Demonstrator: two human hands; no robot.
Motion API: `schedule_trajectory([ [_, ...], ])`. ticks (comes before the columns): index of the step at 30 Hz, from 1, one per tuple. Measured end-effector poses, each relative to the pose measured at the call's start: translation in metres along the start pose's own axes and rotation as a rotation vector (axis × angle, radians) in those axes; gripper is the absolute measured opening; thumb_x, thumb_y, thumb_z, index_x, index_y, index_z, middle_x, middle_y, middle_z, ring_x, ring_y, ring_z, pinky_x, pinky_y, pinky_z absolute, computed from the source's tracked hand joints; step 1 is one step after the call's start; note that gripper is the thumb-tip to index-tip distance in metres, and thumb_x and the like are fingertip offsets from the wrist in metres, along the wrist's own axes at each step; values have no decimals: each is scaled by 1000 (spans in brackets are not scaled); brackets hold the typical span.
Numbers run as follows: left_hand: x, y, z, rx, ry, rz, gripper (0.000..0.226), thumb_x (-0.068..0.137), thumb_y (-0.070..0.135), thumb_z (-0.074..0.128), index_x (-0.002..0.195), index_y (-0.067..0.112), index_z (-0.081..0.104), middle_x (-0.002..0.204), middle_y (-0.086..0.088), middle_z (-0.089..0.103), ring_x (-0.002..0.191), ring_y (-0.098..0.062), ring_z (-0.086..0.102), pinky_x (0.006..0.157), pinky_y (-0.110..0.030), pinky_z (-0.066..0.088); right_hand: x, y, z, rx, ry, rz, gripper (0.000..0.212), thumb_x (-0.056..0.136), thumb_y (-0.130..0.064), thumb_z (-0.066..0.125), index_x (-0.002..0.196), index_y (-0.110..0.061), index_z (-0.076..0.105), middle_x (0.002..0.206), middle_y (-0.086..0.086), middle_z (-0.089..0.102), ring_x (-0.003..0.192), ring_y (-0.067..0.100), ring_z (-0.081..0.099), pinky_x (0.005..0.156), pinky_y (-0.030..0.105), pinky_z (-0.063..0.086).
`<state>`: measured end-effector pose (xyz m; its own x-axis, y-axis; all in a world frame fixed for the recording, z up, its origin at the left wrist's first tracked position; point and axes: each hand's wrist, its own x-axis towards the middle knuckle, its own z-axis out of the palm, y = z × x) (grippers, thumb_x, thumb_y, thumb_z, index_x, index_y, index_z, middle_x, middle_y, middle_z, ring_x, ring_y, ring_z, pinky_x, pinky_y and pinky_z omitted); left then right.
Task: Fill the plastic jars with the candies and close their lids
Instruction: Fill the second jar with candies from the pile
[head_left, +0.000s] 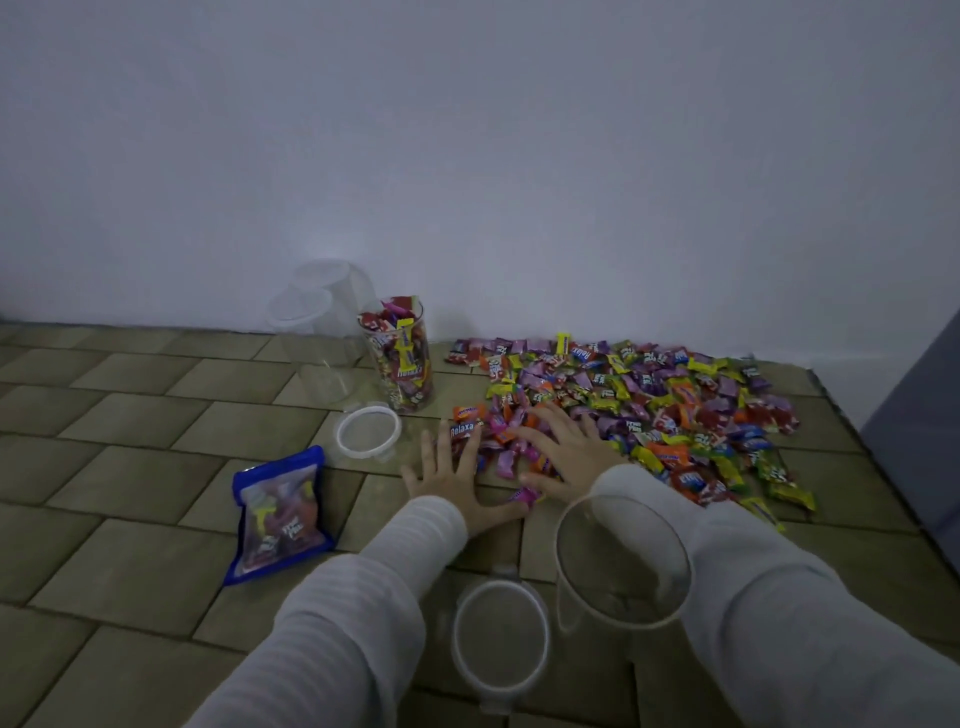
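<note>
Wrapped candies (649, 405) lie spread in a colourful pile on the tiled floor. My left hand (452, 480) lies flat with spread fingers at the pile's left edge. My right hand (563, 452) rests palm down on candies beside it, fingers spread. An empty clear plastic jar (621, 566) stands in front of my right forearm. Its clear lid (501, 636) lies on the floor between my arms. A jar filled with candies (402, 358) stands open near the wall, with a second lid (369, 431) lying before it.
A blue zip bag (280, 514) holding a few candies lies on the floor to the left. More clear empty jars (324, 306) sit against the white wall. A grey panel (919, 431) stands at the right edge.
</note>
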<state>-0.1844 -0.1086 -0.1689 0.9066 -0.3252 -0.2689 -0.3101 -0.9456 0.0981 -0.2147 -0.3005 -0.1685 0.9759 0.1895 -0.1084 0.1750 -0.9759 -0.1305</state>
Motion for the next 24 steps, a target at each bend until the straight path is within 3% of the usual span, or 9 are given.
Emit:
schedule_trajectory([
  [3, 19, -10, 3, -50, 44, 43, 113, 61, 91, 39, 144, 41, -19, 155, 0, -24, 143, -28, -18, 112, -58, 0, 16, 6, 3, -12, 12, 11, 88, 71, -84, 7, 149, -42, 10, 160, -6, -11, 146, 22, -18, 113, 61, -4],
  [6, 32, -13, 9, -92, 91, 110, 111, 62, 89, 41, 145, 43, -16, 157, 4, -19, 144, -25, -12, 111, -59, 2, 32, 11, 3, -87, 42, -3, 92, 69, -86, 3, 149, -41, 8, 160, -4, -11, 146, 22, -18, 113, 61, -5],
  [12, 54, -11, 5, -35, 187, 219, 100, 70, 83, 41, 149, 35, 2, 158, 3, -2, 142, -25, 8, 113, -53, 12, 62, 16, -4, -108, 0, -79, 75, 89, -67, 35, 149, -43, -3, 160, -7, -15, 146, 23, -16, 114, 60, -4],
  [15, 64, -14, 3, -58, 258, 263, 88, 68, 83, 34, 142, 37, 27, 151, -1, 19, 135, -24, 22, 109, -43, 22, 68, 17, -6, -73, -31, -66, 68, 92, -64, 35, 150, -39, 11, 161, -7, 0, 148, 21, -2, 116, 56, 8],
  [18, 73, -14, 2, -164, 334, 352, 80, 68, 78, 31, 131, 32, 47, 135, -4, 40, 120, -24, 38, 101, -35, 34, 71, 19, -7, -92, 64, -46, 63, 90, -67, 32, 142, -31, 34, 148, -1, 33, 137, 25, 26, 108, 45, 29],
  [21, 76, -10, -3, -206, 326, 401, 63, 81, 64, 49, 129, 23, 51, 125, -5, 45, 115, -23, 43, 96, -32, 37, 72, 22, -6, -92, 93, -14, 75, 80, -74, 14, 134, -31, 44, 132, 0, 48, 120, 26, 41, 96, 39, 38],
  [24, 76, -3, -8, -184, 300, 376, 53, 89, 52, 51, 131, 21, 48, 126, -6, 44, 109, -23, 49, 88, -30, 40, 76, 26, -5, -71, 85, 39, 50, 93, -59, 35, 132, -29, 45, 132, 4, 48, 113, 27, 47, 92, 38, 42],
])
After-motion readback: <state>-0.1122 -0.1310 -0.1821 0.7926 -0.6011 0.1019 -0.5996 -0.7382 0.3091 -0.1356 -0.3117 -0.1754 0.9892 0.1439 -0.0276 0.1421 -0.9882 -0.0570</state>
